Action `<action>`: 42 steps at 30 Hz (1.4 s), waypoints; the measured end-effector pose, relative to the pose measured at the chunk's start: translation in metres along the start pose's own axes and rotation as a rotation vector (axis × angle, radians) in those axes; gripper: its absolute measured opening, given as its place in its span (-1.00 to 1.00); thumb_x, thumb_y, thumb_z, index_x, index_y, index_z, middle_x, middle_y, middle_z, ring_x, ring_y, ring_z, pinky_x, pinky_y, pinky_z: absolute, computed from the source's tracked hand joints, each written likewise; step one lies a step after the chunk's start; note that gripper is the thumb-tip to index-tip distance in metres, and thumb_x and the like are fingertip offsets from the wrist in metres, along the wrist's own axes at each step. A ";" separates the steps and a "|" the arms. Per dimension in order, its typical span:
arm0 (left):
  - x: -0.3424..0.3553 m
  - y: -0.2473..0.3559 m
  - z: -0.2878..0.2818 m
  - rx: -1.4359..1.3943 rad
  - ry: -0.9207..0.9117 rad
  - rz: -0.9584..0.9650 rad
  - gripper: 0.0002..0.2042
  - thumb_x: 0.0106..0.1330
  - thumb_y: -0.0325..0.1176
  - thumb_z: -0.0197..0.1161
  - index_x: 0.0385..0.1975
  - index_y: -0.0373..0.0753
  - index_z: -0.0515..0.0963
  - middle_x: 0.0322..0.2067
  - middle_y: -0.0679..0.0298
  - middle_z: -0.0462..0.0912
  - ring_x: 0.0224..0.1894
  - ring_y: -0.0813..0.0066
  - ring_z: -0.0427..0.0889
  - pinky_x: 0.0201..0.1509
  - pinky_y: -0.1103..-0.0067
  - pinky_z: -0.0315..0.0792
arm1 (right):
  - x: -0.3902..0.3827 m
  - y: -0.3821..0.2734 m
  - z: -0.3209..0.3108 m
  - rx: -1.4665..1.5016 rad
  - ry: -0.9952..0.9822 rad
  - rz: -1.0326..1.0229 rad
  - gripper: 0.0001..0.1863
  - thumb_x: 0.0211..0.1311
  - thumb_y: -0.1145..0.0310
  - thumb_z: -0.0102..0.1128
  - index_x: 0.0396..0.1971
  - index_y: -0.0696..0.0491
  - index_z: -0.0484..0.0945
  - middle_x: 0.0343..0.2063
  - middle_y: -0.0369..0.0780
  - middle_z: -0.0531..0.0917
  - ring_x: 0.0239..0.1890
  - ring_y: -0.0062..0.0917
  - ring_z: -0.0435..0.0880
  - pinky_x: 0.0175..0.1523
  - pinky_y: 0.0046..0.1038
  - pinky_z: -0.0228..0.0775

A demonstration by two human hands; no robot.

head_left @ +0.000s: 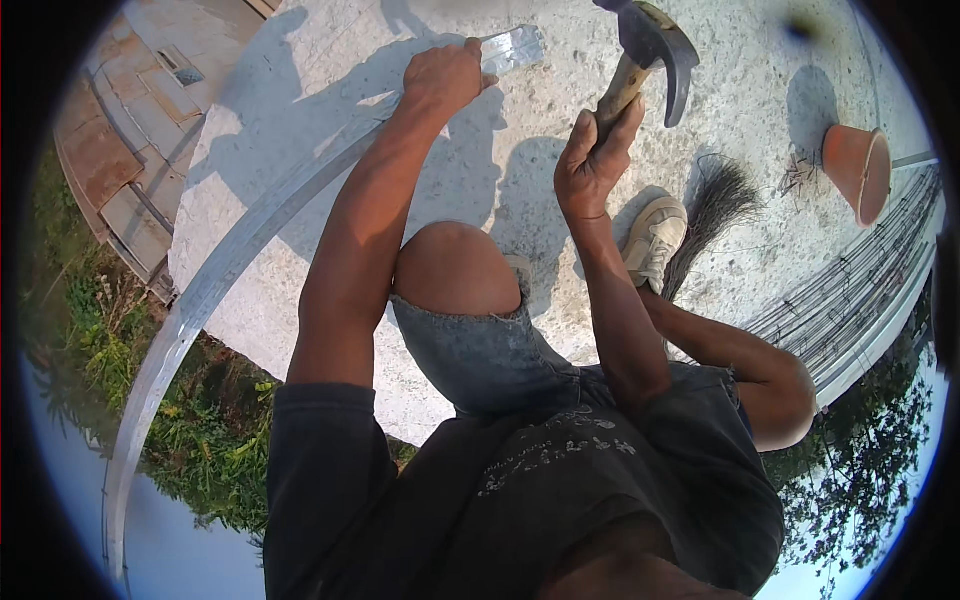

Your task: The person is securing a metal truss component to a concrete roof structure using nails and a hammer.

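In the head view, my left hand (445,76) grips a long, shiny grey metal bar (240,232) close to its far end. A short piece of the bar (512,47) sticks out beyond my fingers over the pale concrete. The rest runs back past my left forearm and off the slab's edge, looking curved toward the rim of the picture. My right hand (592,175) is closed round the wooden handle of a claw hammer (660,45). The hammer is raised, its dark metal head up and its claw curving to the right, apart from the bar.
I am crouching on a rough concrete slab (550,100). By my shoe (657,235) lies a bundle of dark bristles like a broom (715,210). An orange bucket (850,170) lies tipped near small nails or sticks, with long thin rods (850,285) at right. Greenery (215,440) lies below the slab edge.
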State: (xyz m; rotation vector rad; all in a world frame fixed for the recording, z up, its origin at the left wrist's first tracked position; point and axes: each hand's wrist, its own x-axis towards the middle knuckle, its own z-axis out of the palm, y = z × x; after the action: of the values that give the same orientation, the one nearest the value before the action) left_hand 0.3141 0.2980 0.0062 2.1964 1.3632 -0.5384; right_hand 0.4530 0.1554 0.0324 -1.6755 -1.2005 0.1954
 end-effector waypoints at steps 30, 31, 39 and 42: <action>0.003 -0.006 0.003 0.007 -0.118 -0.033 -0.43 0.27 0.08 0.20 0.08 -0.26 0.42 -0.22 -0.01 0.68 -0.10 0.02 0.65 -0.05 0.19 0.50 | -0.024 0.012 -0.041 -0.216 -0.471 0.270 -0.48 0.41 0.30 -0.02 0.34 -0.13 0.17 -0.16 -0.01 0.61 -0.22 -0.08 0.64 -0.27 -0.18 0.48; 0.005 -0.004 0.001 0.006 -0.109 -0.028 -0.43 0.27 0.08 0.19 0.09 -0.25 0.41 -0.22 -0.01 0.68 -0.10 0.02 0.65 -0.05 0.18 0.50 | -0.010 0.007 -0.035 -0.174 -0.395 0.148 -0.48 0.40 0.32 -0.01 0.33 -0.12 0.19 -0.22 -0.03 0.61 -0.28 -0.10 0.64 -0.28 -0.20 0.48; 0.015 -0.006 -0.002 -0.023 -0.063 -0.042 -0.44 0.27 0.06 0.21 0.13 -0.22 0.39 -0.18 0.03 0.67 -0.09 0.06 0.65 -0.03 0.23 0.50 | 0.008 0.060 0.012 -0.284 -0.514 0.327 -0.49 0.42 0.18 -0.04 0.34 -0.21 0.20 -0.40 -0.01 0.62 -0.38 -0.12 0.63 -0.29 -0.17 0.43; 0.003 -0.007 -0.002 -0.060 -0.091 -0.011 -0.43 0.27 0.06 0.21 0.14 -0.22 0.39 -0.19 0.05 0.68 -0.10 0.08 0.66 -0.04 0.23 0.51 | 0.003 0.041 -0.003 -0.213 -0.377 0.213 -0.49 0.44 0.11 -0.11 0.35 -0.22 0.17 -0.38 0.00 0.64 -0.37 -0.09 0.63 -0.27 -0.15 0.41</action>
State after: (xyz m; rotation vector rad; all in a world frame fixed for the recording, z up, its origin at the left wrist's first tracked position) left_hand 0.3090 0.3038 0.0053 2.0920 1.3272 -0.5865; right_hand 0.4814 0.1565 0.0023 -2.0159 -1.3517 0.5514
